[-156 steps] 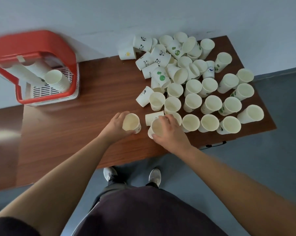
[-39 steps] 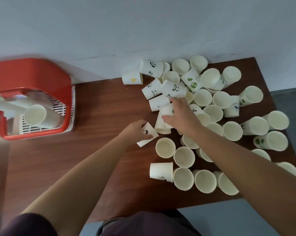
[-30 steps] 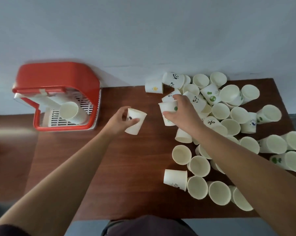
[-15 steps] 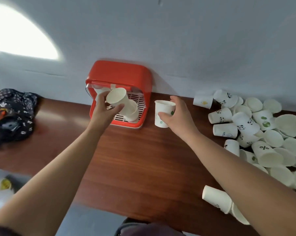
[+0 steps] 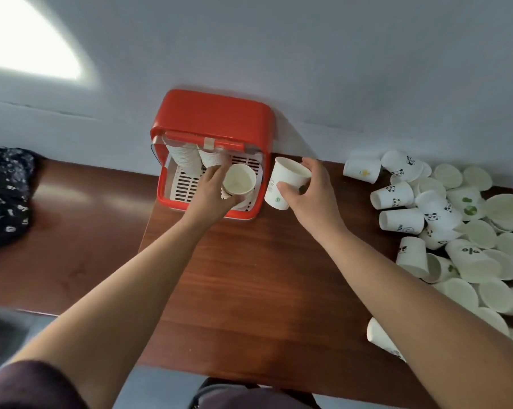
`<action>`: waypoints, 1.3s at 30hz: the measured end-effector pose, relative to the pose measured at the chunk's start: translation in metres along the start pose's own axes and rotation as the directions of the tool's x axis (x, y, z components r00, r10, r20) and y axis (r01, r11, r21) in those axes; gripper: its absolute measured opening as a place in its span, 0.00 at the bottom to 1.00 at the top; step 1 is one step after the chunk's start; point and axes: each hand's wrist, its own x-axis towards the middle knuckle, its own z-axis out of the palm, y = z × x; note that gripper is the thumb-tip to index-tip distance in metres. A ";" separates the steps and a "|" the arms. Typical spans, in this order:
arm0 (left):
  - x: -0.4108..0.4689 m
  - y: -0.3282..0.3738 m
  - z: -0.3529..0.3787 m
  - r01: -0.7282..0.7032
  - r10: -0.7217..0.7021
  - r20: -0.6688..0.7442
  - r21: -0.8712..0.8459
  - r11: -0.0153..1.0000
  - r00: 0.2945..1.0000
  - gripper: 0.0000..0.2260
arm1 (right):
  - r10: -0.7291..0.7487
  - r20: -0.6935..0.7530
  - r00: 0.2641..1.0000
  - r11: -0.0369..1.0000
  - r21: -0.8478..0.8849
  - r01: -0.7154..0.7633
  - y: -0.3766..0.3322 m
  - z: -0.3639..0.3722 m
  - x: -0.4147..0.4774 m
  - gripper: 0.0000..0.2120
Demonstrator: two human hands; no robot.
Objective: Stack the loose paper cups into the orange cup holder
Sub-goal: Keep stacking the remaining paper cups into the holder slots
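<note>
The orange cup holder (image 5: 217, 119) stands against the wall on the brown table (image 5: 264, 276), with two stacks of white cups (image 5: 187, 157) hanging inside it. My left hand (image 5: 211, 193) is inside the holder's opening and grips a white paper cup (image 5: 239, 181) at the bottom end of the right stack, its mouth facing me. My right hand (image 5: 308, 193) holds a second white cup with a green mark (image 5: 287, 181) just right of the holder. A heap of loose paper cups (image 5: 444, 225) covers the table's right side.
A dark patterned cloth (image 5: 4, 196) lies at the left on a lower brown surface. The white slotted tray (image 5: 184, 187) forms the holder's floor. The grey wall runs right behind the holder. One cup (image 5: 379, 338) lies near the table's front edge beside my right forearm.
My left hand has moved its cup deeper into the holder, onto the end of the right stack. My right hand has carried its cup closer to the holder's right side.
</note>
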 end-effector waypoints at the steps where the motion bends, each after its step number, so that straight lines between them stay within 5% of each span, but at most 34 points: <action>1: -0.001 -0.004 0.001 -0.008 0.008 0.025 0.019 1.000 1.000 0.37 | -0.004 -0.005 1.000 1.000 0.011 0.004 -0.002 0.004 0.000 0.33; 10: 0.003 -0.022 -0.014 0.041 -0.030 0.189 -0.054 0.998 0.981 0.35 | -0.125 -0.038 0.991 0.991 0.039 0.127 -0.027 0.049 0.002 0.35; 16: -0.004 -0.025 -0.019 0.092 -0.059 0.184 -0.174 0.981 0.981 0.20 | -0.269 -0.017 0.963 0.956 -0.128 0.265 -0.027 0.076 0.000 0.34; 22: -0.002 -0.041 -0.017 0.214 -0.151 0.233 -0.271 0.939 0.961 0.18 | -0.312 0.068 0.948 0.909 -0.267 0.319 -0.021 0.099 0.004 0.32; 27: 0.001 -0.047 -0.018 0.235 -0.160 0.248 -0.309 0.922 0.955 0.16 | -0.141 0.184 0.973 0.937 -0.292 0.191 -0.007 0.108 0.009 0.32; 33: 0.009 -0.051 -0.014 0.207 -0.140 0.237 -0.284 0.936 0.961 0.18 | 0.075 0.092 0.993 0.994 -0.086 -0.067 -0.001 0.110 0.016 0.36; 39: 0.015 -0.053 -0.009 0.240 -0.152 0.281 -0.313 0.919 0.948 0.20 | 0.219 0.141 0.966 0.975 0.018 -0.223 0.018 0.124 0.012 0.29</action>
